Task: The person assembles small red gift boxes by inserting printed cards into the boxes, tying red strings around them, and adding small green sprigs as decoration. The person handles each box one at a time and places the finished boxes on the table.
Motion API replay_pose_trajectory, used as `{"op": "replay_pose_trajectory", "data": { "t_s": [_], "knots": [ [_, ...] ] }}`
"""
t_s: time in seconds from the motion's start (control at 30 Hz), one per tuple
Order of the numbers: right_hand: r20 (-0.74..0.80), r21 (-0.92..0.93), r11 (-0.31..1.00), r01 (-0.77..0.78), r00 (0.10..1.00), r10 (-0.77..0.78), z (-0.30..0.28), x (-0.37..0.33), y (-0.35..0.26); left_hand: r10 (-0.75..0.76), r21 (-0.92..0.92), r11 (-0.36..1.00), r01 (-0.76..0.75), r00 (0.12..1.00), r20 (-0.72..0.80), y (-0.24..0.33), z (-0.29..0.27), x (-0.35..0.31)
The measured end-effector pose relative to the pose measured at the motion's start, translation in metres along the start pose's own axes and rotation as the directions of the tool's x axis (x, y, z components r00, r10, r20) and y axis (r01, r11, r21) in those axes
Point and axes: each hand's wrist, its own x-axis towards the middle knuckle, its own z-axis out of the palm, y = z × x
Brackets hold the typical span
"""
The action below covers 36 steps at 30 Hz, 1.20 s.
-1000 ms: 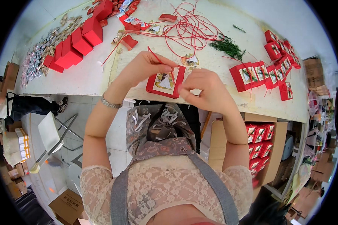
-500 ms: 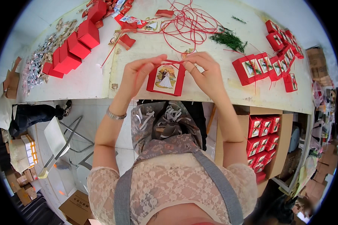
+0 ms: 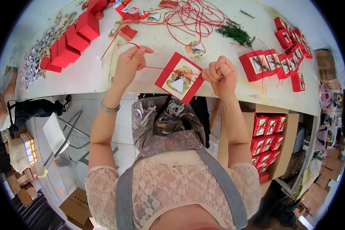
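Cord (image 3: 153, 68), pinched by the left hand (image 3: 132, 61) and clenched in the right hand (image 3: 221, 75), crosses a tilted red box (image 3: 180, 78) near the tabletop's (image 3: 142, 85) edge; an open carton (image 3: 286, 147) holds packed gift boxes (image 3: 271, 125).

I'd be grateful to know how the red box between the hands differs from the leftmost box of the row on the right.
The box between the hands shows no green sprig; the leftmost box has one on its card. The former's cord is drawn out to the left hand and right hand; the latter's trails loose. Both are red, with picture cards.
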Motion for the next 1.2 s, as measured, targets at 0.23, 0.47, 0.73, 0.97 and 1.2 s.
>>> {"op": "replay_pose_trajectory", "data": {
  "t_s": [0.23,0.47,0.73,0.97,1.2],
  "knots": [
    [0.466,-0.845,0.225,0.484,0.875,-0.131,0.01,-0.005,0.018,-0.146,-0.125,0.985,0.119,0.962,-0.231,-0.02,-0.014,-0.024],
    [0.594,-0.798,-0.062,0.599,0.8,0.077,0.018,-0.006,0.015,-0.5,0.137,0.838,0.529,0.843,-0.199,0.01,-0.022,-0.036],
    [0.566,-0.821,-0.046,0.569,0.822,0.067,0.02,-0.005,0.016,-0.009,0.576,0.817,-0.029,0.998,0.063,0.01,0.027,-0.052],
    [0.566,-0.823,-0.022,0.568,0.822,0.061,0.016,-0.006,0.015,0.207,0.826,0.389,-0.408,0.912,0.353,0.007,0.008,-0.026],
    [0.571,-0.821,0.026,0.571,0.817,0.081,0.016,-0.007,0.015,0.285,0.408,0.786,-0.465,0.857,0.429,-0.011,0.044,0.001]
  ]
}}
